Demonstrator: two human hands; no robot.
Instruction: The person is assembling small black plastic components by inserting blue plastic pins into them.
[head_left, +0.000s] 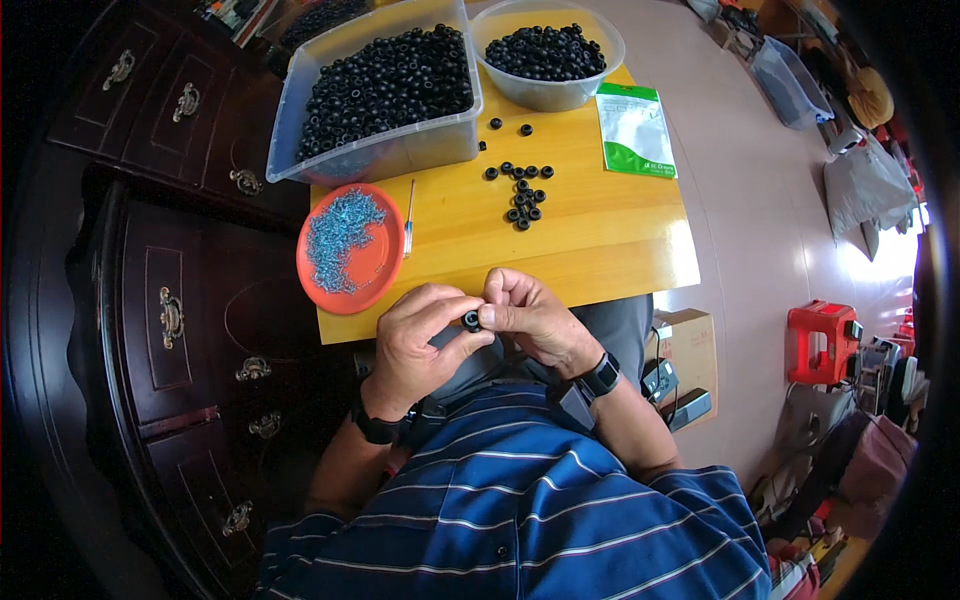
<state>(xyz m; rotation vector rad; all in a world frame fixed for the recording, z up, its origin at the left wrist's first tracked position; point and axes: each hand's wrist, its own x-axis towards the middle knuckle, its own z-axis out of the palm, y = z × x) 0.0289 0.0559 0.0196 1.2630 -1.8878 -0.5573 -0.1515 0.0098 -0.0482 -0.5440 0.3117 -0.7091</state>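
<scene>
In front of my body, just off the table's near edge, my left hand [418, 335] pinches a small round black part with a hole in its middle [471, 321] between thumb and fingers. My right hand [532, 318] is closed against it from the other side, its thumb tip at the part's edge; whatever its fingertips pinch is hidden. Similar black round parts [523, 198] lie loose in a cluster on the yellow table [600, 235]. At the left, an orange-red plate [383, 266] carries a heap of small shiny bluish metal pieces [342, 235]. A thin screwdriver [409, 222] lies beside the plate.
A clear rectangular bin [400, 155] and a round translucent tub [550, 95], both full of black parts, stand at the back. A green and white packet [636, 130] lies at the right. Dark drawers [165, 250] flank the left; a red stool [823, 343] stands right.
</scene>
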